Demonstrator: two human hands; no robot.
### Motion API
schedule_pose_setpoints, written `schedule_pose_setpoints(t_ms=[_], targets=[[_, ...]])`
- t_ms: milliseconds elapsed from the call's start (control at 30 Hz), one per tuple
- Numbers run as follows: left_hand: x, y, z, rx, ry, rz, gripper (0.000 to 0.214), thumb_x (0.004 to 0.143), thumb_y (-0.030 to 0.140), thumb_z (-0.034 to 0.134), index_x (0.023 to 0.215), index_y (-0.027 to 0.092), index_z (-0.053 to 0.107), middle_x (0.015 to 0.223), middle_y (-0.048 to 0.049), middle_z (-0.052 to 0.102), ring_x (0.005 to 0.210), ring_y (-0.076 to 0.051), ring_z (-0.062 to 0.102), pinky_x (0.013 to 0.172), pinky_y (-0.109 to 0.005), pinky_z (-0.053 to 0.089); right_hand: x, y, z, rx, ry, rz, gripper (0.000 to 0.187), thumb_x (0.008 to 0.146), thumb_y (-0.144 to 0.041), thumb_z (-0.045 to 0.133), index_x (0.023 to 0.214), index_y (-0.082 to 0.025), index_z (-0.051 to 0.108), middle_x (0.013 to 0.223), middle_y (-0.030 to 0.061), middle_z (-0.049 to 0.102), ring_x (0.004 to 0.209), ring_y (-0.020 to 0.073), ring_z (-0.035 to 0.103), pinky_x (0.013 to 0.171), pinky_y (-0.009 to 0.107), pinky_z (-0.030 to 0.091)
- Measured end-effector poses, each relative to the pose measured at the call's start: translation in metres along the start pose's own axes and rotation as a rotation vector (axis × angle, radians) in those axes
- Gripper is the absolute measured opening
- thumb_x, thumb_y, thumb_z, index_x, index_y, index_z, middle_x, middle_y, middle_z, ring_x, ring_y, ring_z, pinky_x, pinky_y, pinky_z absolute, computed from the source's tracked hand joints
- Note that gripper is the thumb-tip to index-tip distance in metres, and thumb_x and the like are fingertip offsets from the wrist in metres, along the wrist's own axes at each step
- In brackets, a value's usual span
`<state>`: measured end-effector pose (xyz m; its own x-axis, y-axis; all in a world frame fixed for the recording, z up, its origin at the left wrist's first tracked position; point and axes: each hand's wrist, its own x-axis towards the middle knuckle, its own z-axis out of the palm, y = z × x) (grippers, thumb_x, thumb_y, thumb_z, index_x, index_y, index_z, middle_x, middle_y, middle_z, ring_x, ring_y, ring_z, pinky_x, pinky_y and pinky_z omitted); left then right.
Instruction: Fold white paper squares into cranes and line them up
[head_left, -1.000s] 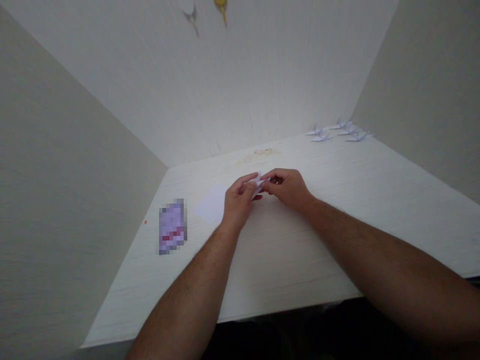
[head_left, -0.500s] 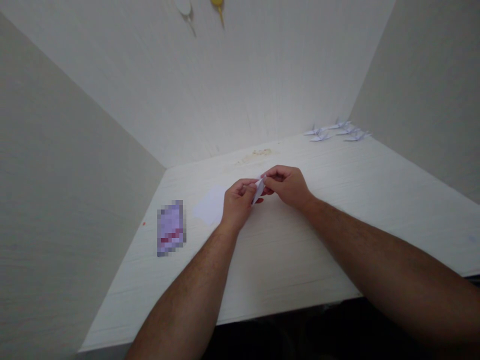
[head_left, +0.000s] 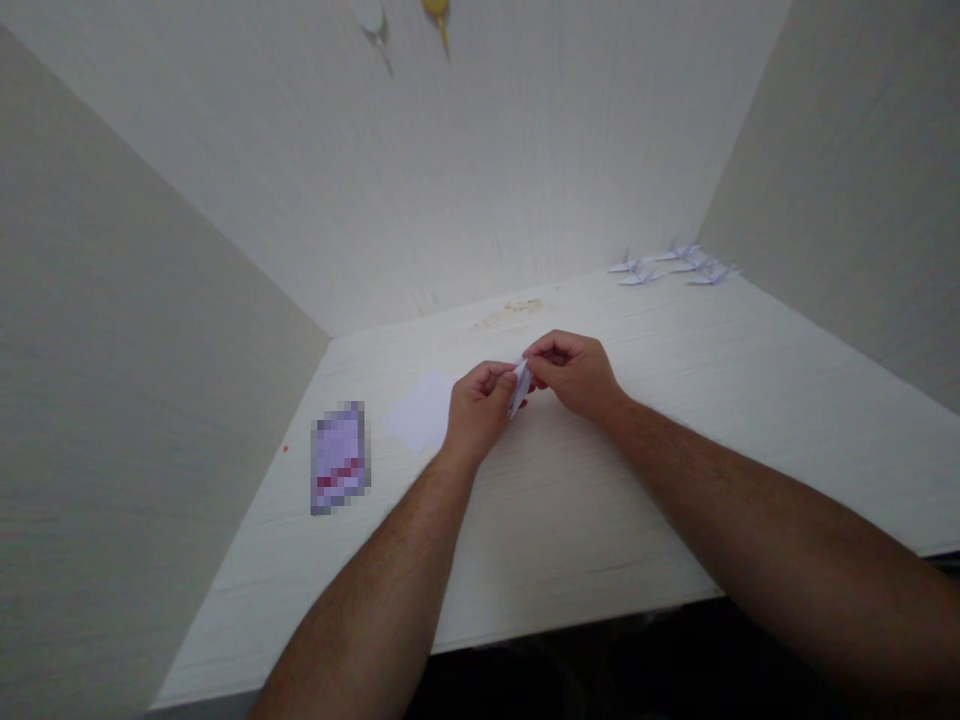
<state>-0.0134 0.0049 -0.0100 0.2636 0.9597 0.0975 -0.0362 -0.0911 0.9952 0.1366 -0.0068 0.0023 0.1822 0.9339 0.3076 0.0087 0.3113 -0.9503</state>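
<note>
A small folded white paper (head_left: 518, 388) is held up between my two hands, above the middle of the white table. My left hand (head_left: 480, 405) pinches its left side between thumb and fingers. At the paper's upper tip, the thumb and fingers of my right hand (head_left: 576, 368) are closed on it. My fingers cover part of the paper, so its full shape is hidden. Just left of my left hand, white paper sheets (head_left: 420, 412) lie flat on the table, partly behind that hand.
At the back right corner stand several folded white paper cranes (head_left: 694, 262). A blurred-out purple packet (head_left: 339, 460) lies on the table (head_left: 585, 540) at left. Brown stains (head_left: 517, 308) mark its back. Walls enclose three sides; a yellow hook (head_left: 436, 8) hangs on the back wall.
The folded paper has turned slightly and sits a little lower between my fingers. Both hands stay nearly in place, still gripping it.
</note>
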Motion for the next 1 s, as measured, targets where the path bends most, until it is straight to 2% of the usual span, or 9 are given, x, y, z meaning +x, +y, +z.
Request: schedule_pose_setpoints(t_ms=[400,533,600,800,1000], targets=[[0.0002,-0.0009,0.0012,0.039,0.024,0.019,0.025,0.081,0.039,0.069,0.093,0.017,0.065,0.076,-0.0042,0.074,0.068,-0.017,0.071,0.062,-0.03,0.058,0.0011,0.0006,-0.0016,0.048,-0.064,0.08,0.01,0.07,-0.027,0.067,0.075,-0.019,0.064,0.052,-0.0036,0.062,0.047,0.0112,0.06,0.046,0.024,0.053],[-0.0013,0.0043,0.0024,0.061,0.041,0.019,0.033,0.082,0.034,0.068,0.11,0.018,0.061,0.07,-0.002,0.072,0.063,-0.017,0.07,0.059,-0.031,0.058,0.0004,-0.0012,-0.0011,0.043,-0.131,0.114,0.02,0.068,-0.032,0.072,0.081,-0.019,0.065,0.055,-0.0042,0.063,0.048,0.011,0.06,0.048,0.025,0.054],[-0.0012,0.0054,0.0023,0.062,0.049,0.012,0.037,0.082,0.032,0.068,0.115,0.018,0.058,0.071,-0.0027,0.072,0.064,-0.018,0.07,0.058,-0.03,0.058,0.0001,-0.001,-0.0008,0.016,-0.124,0.117,0.02,0.068,-0.033,0.073,0.079,-0.018,0.064,0.055,-0.0034,0.064,0.049,0.0119,0.062,0.048,0.025,0.054],[0.001,0.0027,0.0005,0.06,0.02,0.057,0.035,0.074,0.032,0.077,0.102,0.014,0.065,0.086,-0.0081,0.074,0.071,-0.017,0.069,0.063,-0.029,0.057,0.0015,0.0019,-0.0025,-0.032,-0.073,0.095,0.019,0.069,-0.033,0.073,0.075,-0.019,0.062,0.057,-0.0014,0.066,0.049,0.0109,0.061,0.049,0.024,0.054],[0.0005,0.004,-0.0016,0.19,0.052,0.086,0.024,0.076,0.031,0.074,0.094,0.015,0.073,0.074,-0.0042,0.072,0.061,-0.014,0.065,0.059,-0.026,0.053,0.0031,0.0051,-0.0031,-0.031,-0.073,0.128,0.018,0.068,-0.03,0.07,0.079,-0.02,0.062,0.057,-0.003,0.064,0.051,0.0119,0.063,0.052,0.026,0.056]])
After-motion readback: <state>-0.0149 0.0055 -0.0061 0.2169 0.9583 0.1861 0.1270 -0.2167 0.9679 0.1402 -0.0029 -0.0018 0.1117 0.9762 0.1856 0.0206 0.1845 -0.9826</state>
